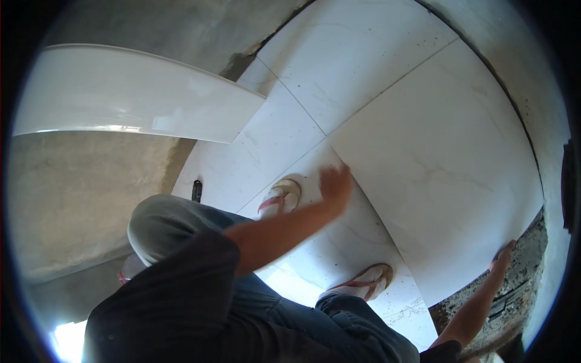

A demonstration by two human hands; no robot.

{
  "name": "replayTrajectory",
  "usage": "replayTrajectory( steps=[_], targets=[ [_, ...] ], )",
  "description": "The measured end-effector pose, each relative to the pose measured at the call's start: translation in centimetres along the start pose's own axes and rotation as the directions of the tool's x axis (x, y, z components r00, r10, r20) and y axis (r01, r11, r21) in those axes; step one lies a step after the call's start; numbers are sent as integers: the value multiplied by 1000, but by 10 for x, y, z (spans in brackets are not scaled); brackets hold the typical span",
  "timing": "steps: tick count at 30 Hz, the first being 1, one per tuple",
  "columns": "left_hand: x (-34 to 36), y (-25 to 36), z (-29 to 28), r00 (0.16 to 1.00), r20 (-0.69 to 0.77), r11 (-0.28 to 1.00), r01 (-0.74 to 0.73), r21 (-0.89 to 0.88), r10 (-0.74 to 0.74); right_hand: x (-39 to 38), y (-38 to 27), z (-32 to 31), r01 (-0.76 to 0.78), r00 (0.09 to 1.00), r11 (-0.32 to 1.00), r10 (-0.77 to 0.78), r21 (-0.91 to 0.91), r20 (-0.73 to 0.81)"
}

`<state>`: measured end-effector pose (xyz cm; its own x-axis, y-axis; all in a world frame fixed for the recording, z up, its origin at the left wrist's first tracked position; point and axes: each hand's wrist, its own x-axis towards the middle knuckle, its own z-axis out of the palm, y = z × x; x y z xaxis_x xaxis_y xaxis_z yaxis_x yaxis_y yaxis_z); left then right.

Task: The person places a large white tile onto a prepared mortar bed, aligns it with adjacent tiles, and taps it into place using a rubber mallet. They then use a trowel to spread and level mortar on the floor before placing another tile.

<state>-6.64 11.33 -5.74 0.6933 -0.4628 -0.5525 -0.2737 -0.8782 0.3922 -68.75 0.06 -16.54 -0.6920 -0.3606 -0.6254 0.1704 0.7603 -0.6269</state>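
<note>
The left hand (334, 186) lies flat, fingers spread and released, palm down on the near left edge of a large white marble-look floor tile (442, 163); it grasps nothing, though it is blurred, so how firmly it presses cannot be told. The right hand (502, 257) is at the tile's lower right corner, fingers curled over that edge and gripping it, the fingertips resting on the glossy face; beyond those fingers, toward the lower right, rough grey mortar bed (514, 290) shows bare. The tile itself stretches between the two hands, its far edge running up toward the grey wall (544, 121) at the right; whether it sits fully down on the bed or is tilted cannot be told.

Just left of the left fingers lie laid floor tiles (290, 139) of the same white, their joints meeting close beneath the palm; a sandalled foot (281, 196) with red straps stands on them just beside the left wrist, and the other sandalled foot (366, 281) stands nearer, below the left forearm and between the two hands. Further left of the left fingers, a small dark object (196, 190) lies at the edge of the laid tiles; well beyond it a long loose white tile (133, 97) rests across bare cement floor (72, 199), one end overlapping the laid tiles.
</note>
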Motion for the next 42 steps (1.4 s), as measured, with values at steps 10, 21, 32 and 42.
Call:
replayTrajectory(
  steps=[10, 21, 32, 42],
  targets=[
    [-35, -5, 52, 847, 380, 712, 522, -469, -371, -29, -12, 10, 46, 977, 981, -83, -186, -197],
    [-32, 11, 50, 862, 393, 805, 466, -366, -320, -30, -20, -12, 17, 999, 992, -10, -121, 51],
    [-79, 60, 49, 772, 598, 971, -231, -55, 217, -40, -15, -3, 57, 998, 978, -51, -201, 35],
    [114, 6, -29, 815, -74, 806, -548, 224, 575, -144, 106, -27, 417, 848, 538, -521, -733, 101]
  ],
)
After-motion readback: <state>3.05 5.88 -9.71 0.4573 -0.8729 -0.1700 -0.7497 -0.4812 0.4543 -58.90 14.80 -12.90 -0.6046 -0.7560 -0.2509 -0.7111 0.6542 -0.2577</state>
